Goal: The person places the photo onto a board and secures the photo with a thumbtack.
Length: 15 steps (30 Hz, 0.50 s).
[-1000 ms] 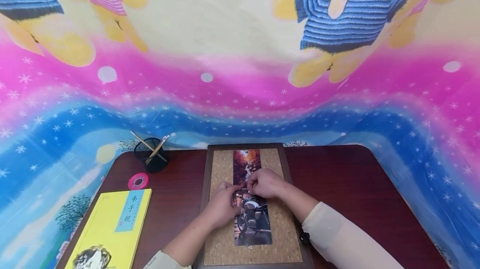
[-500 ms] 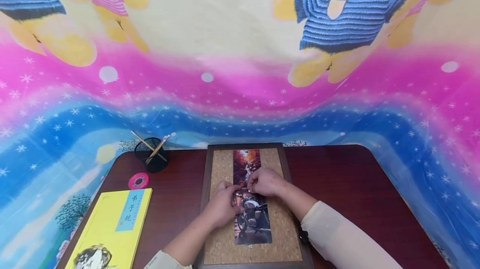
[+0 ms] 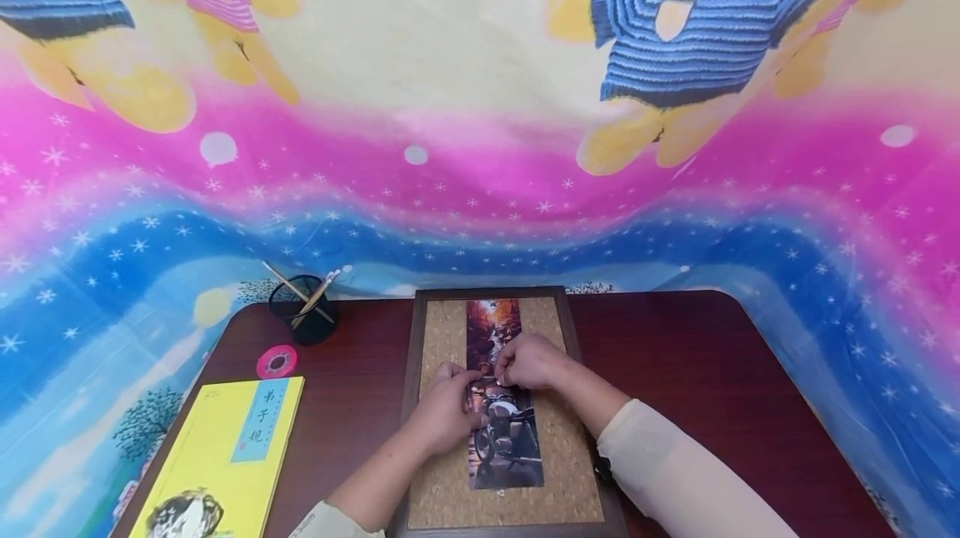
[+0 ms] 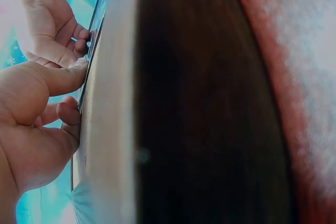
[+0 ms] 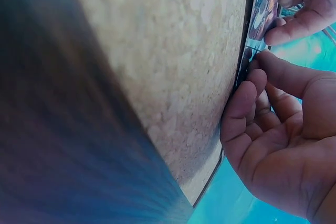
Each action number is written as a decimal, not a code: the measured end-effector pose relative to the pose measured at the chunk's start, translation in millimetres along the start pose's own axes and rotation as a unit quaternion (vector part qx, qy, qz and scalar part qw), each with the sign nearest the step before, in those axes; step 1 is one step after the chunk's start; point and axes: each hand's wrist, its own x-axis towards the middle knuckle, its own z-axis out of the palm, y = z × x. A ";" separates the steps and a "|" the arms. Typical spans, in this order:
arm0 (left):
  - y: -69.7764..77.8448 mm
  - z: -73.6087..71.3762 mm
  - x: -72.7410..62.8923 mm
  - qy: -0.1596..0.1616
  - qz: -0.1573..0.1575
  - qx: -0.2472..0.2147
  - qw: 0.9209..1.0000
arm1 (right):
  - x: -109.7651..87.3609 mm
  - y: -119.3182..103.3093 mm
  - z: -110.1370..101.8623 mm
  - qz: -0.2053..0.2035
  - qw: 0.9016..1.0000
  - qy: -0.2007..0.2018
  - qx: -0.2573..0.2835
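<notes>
A motorcycle photo lies on the framed cork board, just below an autumn-stream photo. My left hand presses the motorcycle photo's upper left part, thumb and index finger spread apart on it. Close beside it, my right hand has its fingers curled at the seam between the photos. A small pale thing shows at its fingertips; I cannot tell its kind. The right wrist view has the right hand's fingers bent together against the board. Both hands meet at the surface in the left wrist view.
A yellow book lies on the table at the left. Behind it are a pink tape roll and a black mesh pen holder. Small pins or bits show above and below the photos. A patterned cloth surrounds the table.
Both hands stay at the seam between the photos. The right forearm and sleeve have shifted very slightly left; the photos and board have not visibly moved.
</notes>
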 end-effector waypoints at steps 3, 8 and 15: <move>0.7 -0.5 -0.3 -0.001 -0.001 -0.003 1.000 | 0.9 0.5 0.0 0.003 1.000 -0.004 0.005; 1.0 -1.2 -0.5 -0.005 -0.008 -0.005 1.000 | 2.2 0.5 0.3 0.006 1.000 -0.007 -0.001; 0.7 -0.8 -0.3 -0.006 -0.011 -0.007 1.000 | 3.2 0.1 -0.1 0.002 1.000 -0.005 -0.016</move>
